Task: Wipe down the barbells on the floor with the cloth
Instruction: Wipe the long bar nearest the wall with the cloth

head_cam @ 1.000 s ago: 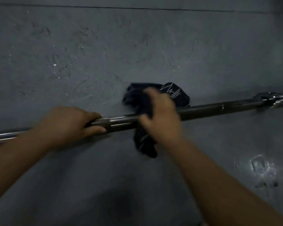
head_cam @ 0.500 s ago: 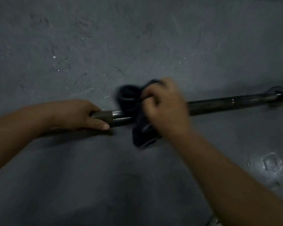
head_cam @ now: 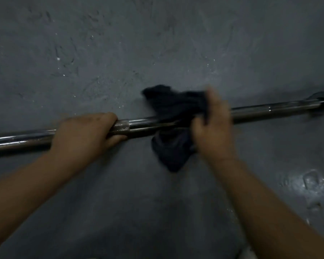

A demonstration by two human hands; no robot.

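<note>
A long steel barbell (head_cam: 269,111) runs across the dark grey floor from the left edge to the right edge, with a collar at its far right end. My left hand (head_cam: 84,135) grips the bar left of centre, at the knurled section. A dark navy cloth (head_cam: 173,116) is draped over the bar at the middle, one end hanging below it. My right hand (head_cam: 214,128) holds the cloth around the bar, fingers curled over it. The bar under the cloth is hidden.
The grey floor (head_cam: 157,43) is scuffed and speckled with pale marks. A shiny wet-looking patch (head_cam: 310,182) lies at the lower right. Something pale shows at the bottom edge (head_cam: 249,254).
My right hand has slid the cloth to the right along the bar, away from my left hand. More bare bar now shows between the two hands. The left hand keeps its grip.
</note>
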